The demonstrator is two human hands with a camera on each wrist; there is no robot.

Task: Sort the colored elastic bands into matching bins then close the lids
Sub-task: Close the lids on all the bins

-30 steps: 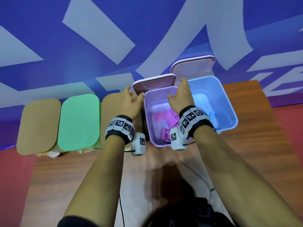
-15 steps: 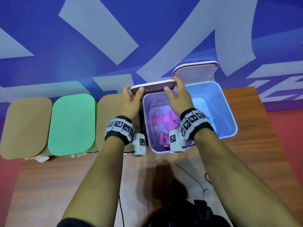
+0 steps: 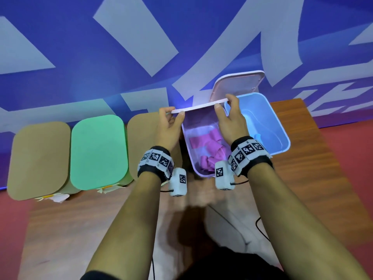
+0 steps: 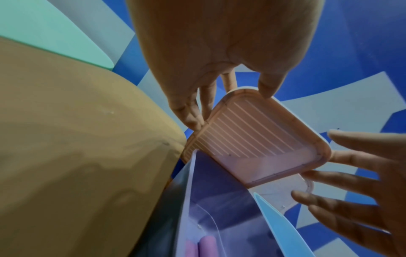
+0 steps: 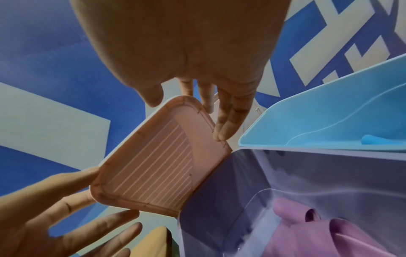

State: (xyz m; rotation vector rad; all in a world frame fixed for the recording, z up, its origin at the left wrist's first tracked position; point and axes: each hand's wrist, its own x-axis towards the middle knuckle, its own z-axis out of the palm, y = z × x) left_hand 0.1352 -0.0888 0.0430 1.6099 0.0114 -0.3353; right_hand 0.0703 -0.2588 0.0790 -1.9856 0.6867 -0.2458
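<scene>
The lilac bin (image 3: 186,142) stands open with several pink elastic bands (image 3: 207,145) lying inside. Its pink lid (image 3: 199,107) is hinged at the back and tilts forward over the bin, seen almost edge-on. My left hand (image 3: 174,112) pinches the lid's left corner and my right hand (image 3: 224,102) pinches its right corner. The left wrist view shows the ribbed underside of the lid (image 4: 252,144) with my left hand (image 4: 230,102) on its corner. In the right wrist view my right hand (image 5: 189,111) holds the lid (image 5: 153,170) above the pink bands (image 5: 318,234).
The blue bin (image 3: 281,126) to the right is open, its lid (image 3: 238,85) upright, with a blue band (image 3: 257,136) inside. To the left stand three closed bins: tan (image 3: 38,158), green (image 3: 99,152), tan (image 3: 141,138). A blue patterned wall stands close behind.
Both hands rose to the pink lid and took hold of its corners. The lid has swung forward from leaning back to tilting over the lilac bin.
</scene>
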